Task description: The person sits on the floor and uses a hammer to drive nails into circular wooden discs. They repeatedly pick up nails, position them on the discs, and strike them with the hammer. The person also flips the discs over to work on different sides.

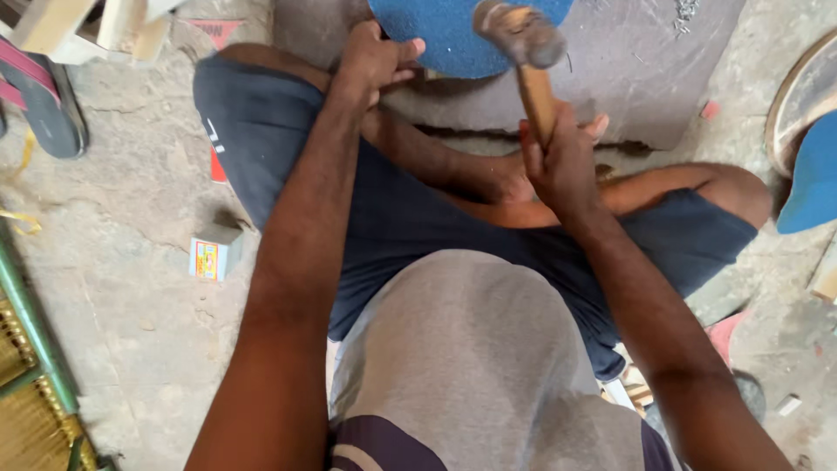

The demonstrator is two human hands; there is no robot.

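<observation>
At the top centre of the frame, the left hand (373, 59) pinches the near rim of a round blue disc (445, 33), fingers closed on its edge. Just right of it, the right hand (562, 161) wraps tightly around the wooden handle of a hammer (527, 52), whose blurred metal head is over the disc. Lower left, a small box (212, 254) lies on the concrete floor (131, 288).

Seen from above: left hand (370, 57) gripping blue round disc (453, 30), right hand (562, 161) clutching wooden-handled hammer (527, 52) over it, seated on concrete floor (131, 288).
</observation>
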